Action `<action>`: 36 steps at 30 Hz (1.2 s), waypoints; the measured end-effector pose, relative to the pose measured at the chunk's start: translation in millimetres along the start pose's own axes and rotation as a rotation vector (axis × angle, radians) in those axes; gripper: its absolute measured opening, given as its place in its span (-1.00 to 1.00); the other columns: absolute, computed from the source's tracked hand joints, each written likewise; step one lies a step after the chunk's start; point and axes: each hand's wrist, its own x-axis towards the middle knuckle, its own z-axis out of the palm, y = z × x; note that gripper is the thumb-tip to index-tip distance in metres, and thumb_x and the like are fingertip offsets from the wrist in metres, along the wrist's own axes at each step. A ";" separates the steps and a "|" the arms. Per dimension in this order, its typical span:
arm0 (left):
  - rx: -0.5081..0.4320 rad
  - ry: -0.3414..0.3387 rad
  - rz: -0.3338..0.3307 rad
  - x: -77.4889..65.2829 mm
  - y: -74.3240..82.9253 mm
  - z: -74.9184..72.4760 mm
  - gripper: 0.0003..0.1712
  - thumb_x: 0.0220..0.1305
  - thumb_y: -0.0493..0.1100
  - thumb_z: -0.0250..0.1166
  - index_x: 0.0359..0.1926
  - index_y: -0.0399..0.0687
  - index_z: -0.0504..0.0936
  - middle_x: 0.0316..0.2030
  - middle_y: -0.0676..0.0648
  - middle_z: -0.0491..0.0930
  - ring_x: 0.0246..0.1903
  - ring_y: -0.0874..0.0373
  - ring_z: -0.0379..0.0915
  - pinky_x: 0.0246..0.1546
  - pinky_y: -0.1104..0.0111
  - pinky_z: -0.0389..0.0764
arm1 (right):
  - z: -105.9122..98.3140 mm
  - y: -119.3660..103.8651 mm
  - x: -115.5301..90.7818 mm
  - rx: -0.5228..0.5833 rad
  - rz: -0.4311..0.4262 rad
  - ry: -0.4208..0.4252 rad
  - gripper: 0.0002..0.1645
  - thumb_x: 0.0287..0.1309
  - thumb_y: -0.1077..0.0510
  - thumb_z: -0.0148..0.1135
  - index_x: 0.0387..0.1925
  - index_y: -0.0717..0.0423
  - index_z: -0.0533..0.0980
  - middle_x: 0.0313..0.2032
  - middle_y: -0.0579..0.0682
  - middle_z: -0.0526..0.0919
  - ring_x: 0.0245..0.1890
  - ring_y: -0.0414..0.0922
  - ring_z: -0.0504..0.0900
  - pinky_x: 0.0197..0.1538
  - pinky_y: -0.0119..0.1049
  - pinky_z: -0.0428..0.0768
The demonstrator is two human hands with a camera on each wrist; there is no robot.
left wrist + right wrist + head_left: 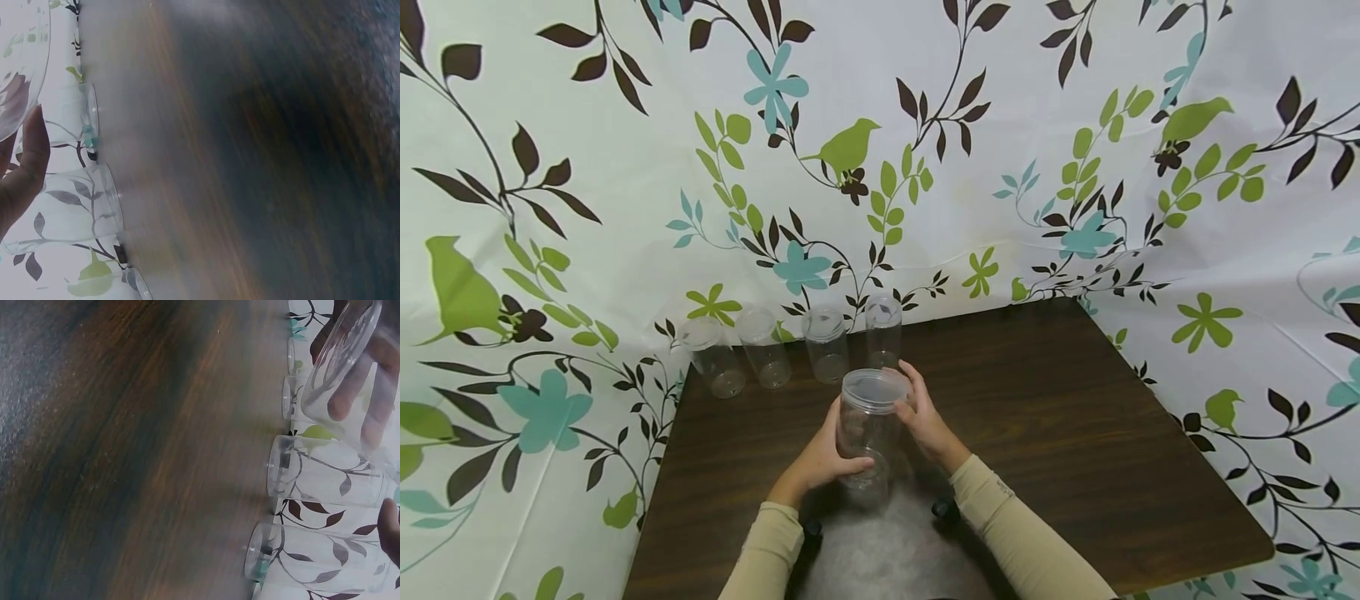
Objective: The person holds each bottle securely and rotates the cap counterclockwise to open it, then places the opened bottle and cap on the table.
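A clear plastic jar with a translucent screw-type lid stands roughly upright between both hands, in front of the body. My left hand grips its left side, the thumb lying across the lower front. On the other side, my right hand holds the jar near its top, with fingers around the back and the thumb by the lid's edge. The left wrist view catches the jar's clear wall above the table, with fingers against it. Through the jar in the right wrist view, fingers show.
Several similar clear jars stand in a row along the table's back left edge, from the leftmost jar to the rightmost jar. The dark wooden table backs onto a leaf-and-bird patterned curtain.
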 end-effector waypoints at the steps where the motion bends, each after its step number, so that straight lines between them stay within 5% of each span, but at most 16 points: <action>1: -0.003 0.010 -0.003 -0.7 0.2 -0.2 0.38 0.03 -0.27 0.60 0.61 0.08 -0.23 0.31 -0.29 0.41 0.17 -0.16 0.48 0.15 0.21 0.52 | 1.0 0.0 -0.6 -0.011 -0.006 0.027 0.06 0.45 -0.13 0.17 0.53 0.30 -0.23 0.49 0.43 -0.05 0.38 -0.18 0.23 0.32 -0.39 0.32; 7: 0.021 0.071 -0.033 -4.0 0.5 -2.7 0.41 0.00 -0.26 0.61 0.61 0.06 -0.23 0.30 -0.27 0.42 0.16 -0.15 0.49 0.16 0.13 0.50 | 7.4 -0.2 -3.0 -0.072 -0.012 0.131 -0.13 0.41 0.02 0.23 0.39 0.45 0.00 0.31 0.41 0.17 0.21 -0.19 0.33 0.16 -0.42 0.42; 15: 0.082 0.065 -0.057 -2.8 3.3 0.1 0.44 -0.03 -0.20 0.64 0.62 0.04 -0.23 0.29 -0.27 0.43 0.16 -0.08 0.50 0.22 0.04 0.42 | 9.3 -3.3 -1.7 -0.068 -0.007 0.069 0.15 0.27 -0.23 0.35 0.45 0.45 -0.01 0.27 0.45 0.25 0.06 -0.19 0.51 0.05 -0.41 0.54; 21: 0.066 -0.001 -0.033 0.4 5.9 5.6 0.42 0.00 -0.19 0.62 0.61 0.04 -0.25 0.29 -0.27 0.41 0.17 -0.08 0.49 0.20 0.12 0.46 | 6.1 -7.4 -2.4 -0.108 0.020 0.045 0.23 0.19 -0.31 0.38 0.50 0.38 0.01 0.31 0.48 0.25 0.13 -0.16 0.48 0.10 -0.38 0.50; 31: 0.058 0.026 -0.017 -0.6 5.4 6.2 0.41 -0.01 -0.22 0.63 0.61 0.06 -0.21 0.27 -0.25 0.44 0.15 -0.07 0.51 0.19 0.18 0.47 | 4.2 -7.3 -3.1 -0.061 0.052 0.028 0.35 0.22 -0.32 0.33 0.57 0.25 -0.28 0.48 0.44 0.04 0.33 -0.03 0.34 0.25 -0.38 0.42; 36: 0.022 0.041 0.004 -1.5 2.2 1.9 0.39 0.00 -0.28 0.61 0.61 0.03 -0.21 0.28 -0.26 0.45 0.15 -0.13 0.51 0.15 0.24 0.51 | 6.6 -4.8 -3.4 -0.089 -0.008 0.072 0.25 0.28 -0.27 0.30 0.52 0.28 -0.24 0.41 0.38 0.06 0.36 0.00 0.23 0.27 -0.38 0.36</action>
